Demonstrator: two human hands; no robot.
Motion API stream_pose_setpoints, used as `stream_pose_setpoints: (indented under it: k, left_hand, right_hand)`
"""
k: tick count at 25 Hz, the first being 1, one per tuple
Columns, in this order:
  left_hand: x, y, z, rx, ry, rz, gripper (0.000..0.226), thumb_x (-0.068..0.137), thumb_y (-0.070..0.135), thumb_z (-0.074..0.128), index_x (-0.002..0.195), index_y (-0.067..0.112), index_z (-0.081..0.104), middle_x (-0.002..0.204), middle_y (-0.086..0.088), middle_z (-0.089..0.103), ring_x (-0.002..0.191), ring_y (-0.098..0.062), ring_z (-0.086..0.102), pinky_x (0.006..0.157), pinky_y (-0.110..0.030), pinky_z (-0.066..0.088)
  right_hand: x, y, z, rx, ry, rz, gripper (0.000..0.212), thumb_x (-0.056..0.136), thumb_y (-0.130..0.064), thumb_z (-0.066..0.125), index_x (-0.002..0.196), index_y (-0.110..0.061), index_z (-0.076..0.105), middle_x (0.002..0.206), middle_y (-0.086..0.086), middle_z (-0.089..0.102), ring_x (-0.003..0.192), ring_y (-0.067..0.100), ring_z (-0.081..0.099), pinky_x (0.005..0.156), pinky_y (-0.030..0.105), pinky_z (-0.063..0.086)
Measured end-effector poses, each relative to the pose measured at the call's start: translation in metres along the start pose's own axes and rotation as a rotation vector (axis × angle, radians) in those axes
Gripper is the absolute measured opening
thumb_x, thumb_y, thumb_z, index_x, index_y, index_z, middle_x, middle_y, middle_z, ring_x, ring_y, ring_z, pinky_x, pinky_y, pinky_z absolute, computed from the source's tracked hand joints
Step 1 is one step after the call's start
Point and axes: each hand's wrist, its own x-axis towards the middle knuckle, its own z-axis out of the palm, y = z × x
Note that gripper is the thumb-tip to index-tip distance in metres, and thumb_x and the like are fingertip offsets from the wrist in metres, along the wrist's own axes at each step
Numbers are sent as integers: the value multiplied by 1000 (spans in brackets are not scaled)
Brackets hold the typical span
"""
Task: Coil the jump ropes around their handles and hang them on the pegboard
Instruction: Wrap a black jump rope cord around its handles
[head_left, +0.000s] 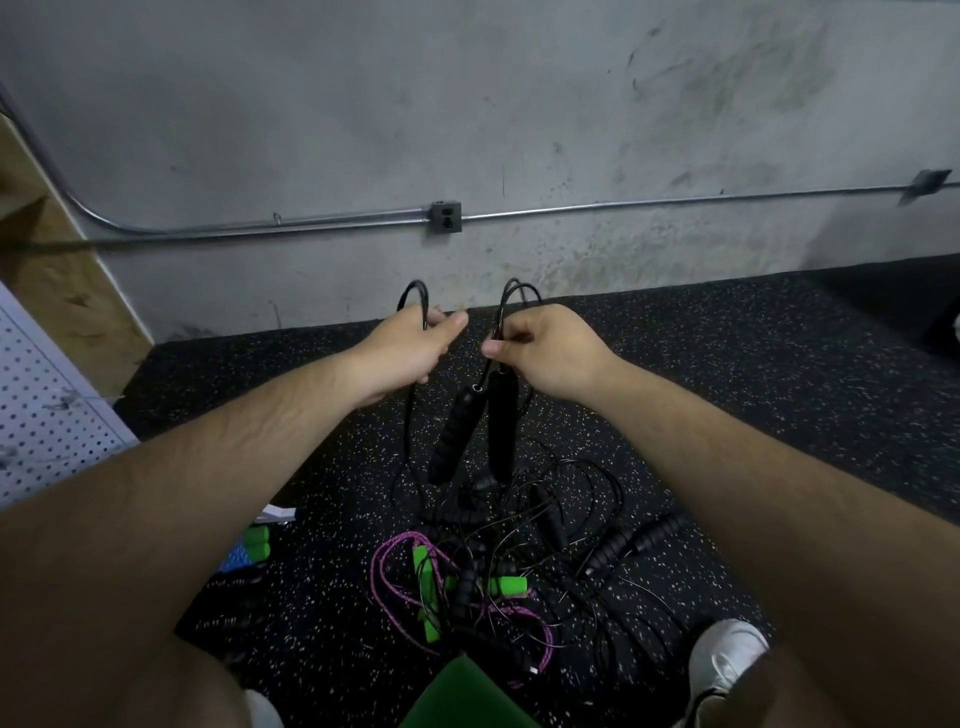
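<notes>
Above the speckled floor (779, 415), in front of the far wall (311, 130), both hands hold one black jump rope (418, 296) up at arm's length. The left hand (410, 345) has its fingers curled round a loop of the cord, and the right hand (545, 351) pinches a second loop just beside it, with the two handles (452, 441) dangling together below and between the hands. This looks like the start of the coiling step: the cord is gathered in bends but not yet wound round the handles. The next move probably calls for bringing the handles side by side in one hand and wrapping the slack round them with the other, keeping tension so the turns stay put. Part of the cord trails down toward the pile (519, 561) of other ropes on the near floor, where black cords, a purple rope (395, 566) and green handles (428, 577) lie tangled; that tangle could snag the trailing end. A pegboard (41, 410) stands at the left edge, well apart from the hands.
</notes>
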Motion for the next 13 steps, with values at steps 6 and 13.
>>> stream_pose_setpoints:
  k: [6,13]
  left_hand:
    - [-9,0,-2,148,-203,182,53,92,41,68,140,27,53,140,0,58,131,-18,54,109,-32,41]
    - [-14,-16,12,10,-321,246,22,86,34,77,104,26,65,106,-1,74,104,-23,69,101,-51,51]
  right_hand:
    - [4,-8,-10,45,43,20,31,94,-33,69,88,-3,71,67,1,59,59,12,51,60,27,42]
    - [4,-9,-11,215,82,55,27,92,-30,72,87,-4,73,87,15,75,76,28,74,85,48,59]
